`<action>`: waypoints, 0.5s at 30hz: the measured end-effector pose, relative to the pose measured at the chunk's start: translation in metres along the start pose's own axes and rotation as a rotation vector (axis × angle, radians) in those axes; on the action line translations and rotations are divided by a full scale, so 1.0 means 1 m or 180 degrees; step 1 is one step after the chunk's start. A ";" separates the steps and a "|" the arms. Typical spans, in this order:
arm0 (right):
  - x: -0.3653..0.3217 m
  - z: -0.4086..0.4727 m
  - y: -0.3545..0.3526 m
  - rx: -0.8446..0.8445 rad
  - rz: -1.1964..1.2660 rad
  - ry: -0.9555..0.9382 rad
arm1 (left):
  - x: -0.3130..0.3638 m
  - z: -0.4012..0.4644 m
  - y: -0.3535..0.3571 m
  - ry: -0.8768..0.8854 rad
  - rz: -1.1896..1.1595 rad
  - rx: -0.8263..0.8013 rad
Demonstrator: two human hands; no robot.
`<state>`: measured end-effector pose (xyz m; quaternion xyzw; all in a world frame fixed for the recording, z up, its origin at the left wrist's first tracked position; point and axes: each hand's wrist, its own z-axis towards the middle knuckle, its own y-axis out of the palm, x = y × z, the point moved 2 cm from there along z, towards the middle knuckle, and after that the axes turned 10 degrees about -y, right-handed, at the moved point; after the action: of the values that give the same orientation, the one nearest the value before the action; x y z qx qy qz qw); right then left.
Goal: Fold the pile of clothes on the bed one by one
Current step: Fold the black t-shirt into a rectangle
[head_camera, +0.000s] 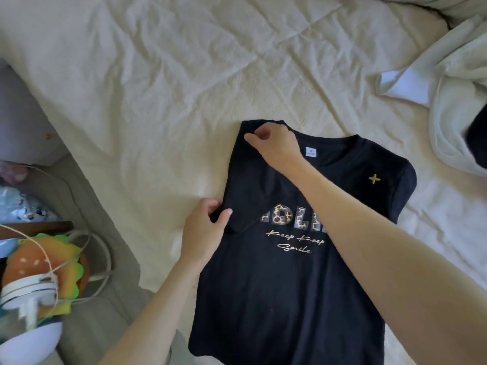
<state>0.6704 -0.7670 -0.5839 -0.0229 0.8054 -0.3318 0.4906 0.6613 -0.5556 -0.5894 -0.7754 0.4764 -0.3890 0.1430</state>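
Cream bed point(184, 75), one black T-shirt point(290, 299), two hands' fingers pinching its folded side: left hand point(204, 233), right hand point(274, 143).

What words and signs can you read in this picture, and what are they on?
"Keep Keep Smile": gold script on the front of the black T-shirt.
"OL": big leopard-print letters above it; the rest is hidden by the fold and the right arm.
Gold cross-shaped sign: on the shirt's chest, no words.
White neck label: print too small to read.

Bed point(184, 75) (cream): black T-shirt point(290, 285), clothes point(453, 101)
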 end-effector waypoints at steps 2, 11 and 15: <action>0.000 0.011 0.005 0.0011 -0.0058 0.0151 | -0.004 0.002 0.002 -0.0111 -0.0050 -0.0046; 0.004 -0.025 -0.002 0.0375 -0.0007 -0.0267 | 0.009 -0.023 -0.001 0.0816 0.0910 0.0869; 0.028 -0.091 -0.026 0.0759 -0.0326 -0.0471 | 0.021 -0.035 0.023 0.1879 0.1908 0.0932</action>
<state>0.5747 -0.7507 -0.5642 -0.0299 0.7197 -0.4471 0.5303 0.6261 -0.5800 -0.5696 -0.4304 0.6405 -0.5984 0.2156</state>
